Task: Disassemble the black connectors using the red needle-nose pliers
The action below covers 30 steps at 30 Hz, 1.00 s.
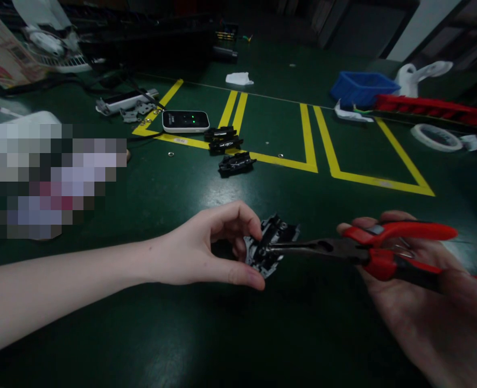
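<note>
Between its thumb and fingers, my left hand holds a small black and grey mechanical part above the green table. My right hand is wrapped round long-nose pliers with red and black handles. The jaws point left, and their tips reach into the middle of the part; whether they grip a piece of it I cannot tell. Beyond my hands, several black plastic parts lie in a loose group near the yellow tape.
A small white device with a black face lies left of the black parts. Behind stand a blue bin and a long red strip, with a tape roll nearby. Yellow tape marks boxes on the table. Cables run at left.
</note>
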Each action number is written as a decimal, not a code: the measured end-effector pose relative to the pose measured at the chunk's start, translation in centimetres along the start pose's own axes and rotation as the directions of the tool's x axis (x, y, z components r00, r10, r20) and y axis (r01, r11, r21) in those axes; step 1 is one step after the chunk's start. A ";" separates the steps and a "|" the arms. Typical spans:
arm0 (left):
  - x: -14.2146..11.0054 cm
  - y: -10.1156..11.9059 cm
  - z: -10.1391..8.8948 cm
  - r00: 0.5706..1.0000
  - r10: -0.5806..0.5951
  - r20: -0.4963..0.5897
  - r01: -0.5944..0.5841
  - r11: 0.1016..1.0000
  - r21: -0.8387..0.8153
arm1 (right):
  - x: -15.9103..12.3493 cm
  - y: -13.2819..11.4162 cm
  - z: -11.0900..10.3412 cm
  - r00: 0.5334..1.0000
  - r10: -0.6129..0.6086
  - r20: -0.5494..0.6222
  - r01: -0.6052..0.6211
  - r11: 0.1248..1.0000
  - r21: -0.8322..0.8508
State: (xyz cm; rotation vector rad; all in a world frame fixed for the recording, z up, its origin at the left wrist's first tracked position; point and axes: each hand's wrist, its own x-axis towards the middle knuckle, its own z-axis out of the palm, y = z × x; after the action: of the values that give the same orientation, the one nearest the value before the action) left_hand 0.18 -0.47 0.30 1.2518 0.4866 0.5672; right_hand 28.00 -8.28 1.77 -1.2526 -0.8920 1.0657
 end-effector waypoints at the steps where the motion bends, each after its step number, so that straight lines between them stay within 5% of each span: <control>1: 0.0 0.0 0.0 1.000 0.001 0.003 -0.001 1.000 -0.006 | 0.0 0.0 -0.1 0.999 0.026 -0.025 -0.026 1.000 0.016; 10: 0.0 -0.3 0.0 0.999 0.047 -0.014 -0.047 0.999 -0.017 | 0.8 0.4 -2.2 1.000 -0.010 0.001 0.010 1.000 0.027; 18: 0.1 0.1 0.2 0.998 0.044 -0.034 -0.043 0.999 0.016 | -0.4 -0.3 0.2 0.999 -0.035 -0.041 0.034 0.999 -0.028; 30: 0.0 -0.2 0.1 0.996 0.074 -0.055 -0.072 0.997 0.030 | -0.7 0.3 -0.2 0.995 -0.020 -0.093 0.020 1.000 -0.008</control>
State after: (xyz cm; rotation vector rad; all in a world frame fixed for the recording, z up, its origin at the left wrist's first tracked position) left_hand 0.24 -0.59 0.17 1.2873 0.4988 0.6606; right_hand 27.92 -8.96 1.46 -1.2864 -0.8361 0.9808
